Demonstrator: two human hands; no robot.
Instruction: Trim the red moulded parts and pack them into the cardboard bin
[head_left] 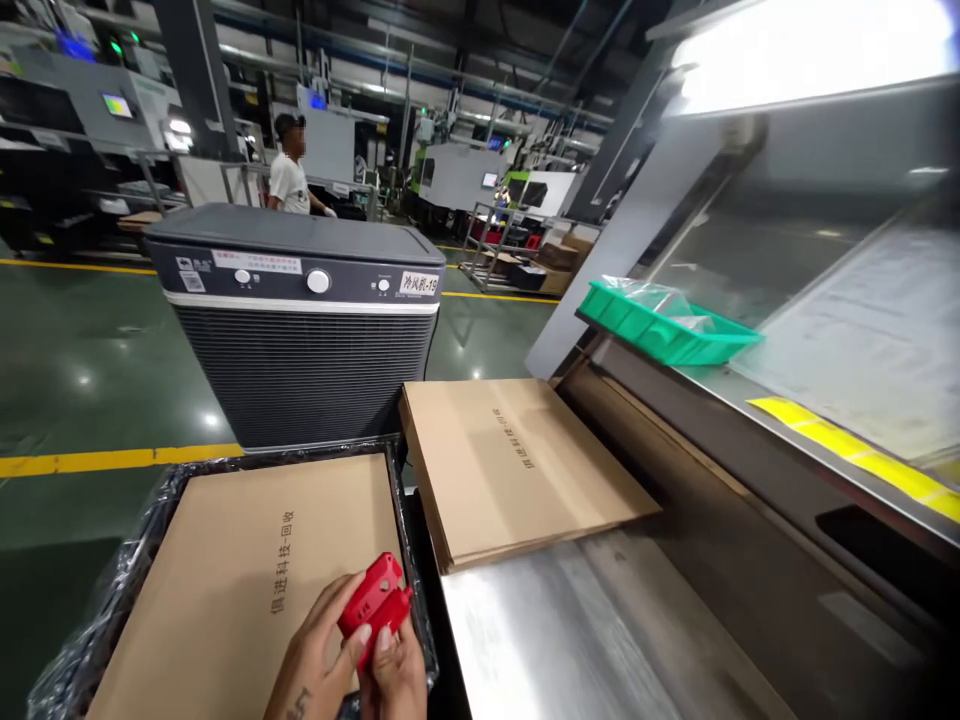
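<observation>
My left hand [322, 645] is closed on a red plastic part [373, 592], a small moulded shell with a round hole near one end. Close against it, my right hand [401, 665] grips a second red piece [388, 620]; whether the two are joined or separate I cannot tell. Both thumbs press on the red plastic from the near side. Under the hands lies a flat cardboard sheet [225, 560] with printed characters, set inside a bin lined with black plastic [112, 600].
A stack of cardboard sheets [517, 450] rests on a metal table [555, 630] at right. Beyond the bin stands a dark air cooler [315, 350]. A green tray [667, 330] with clear bags sits on a machine ledge. Another person [291, 170] is in the background.
</observation>
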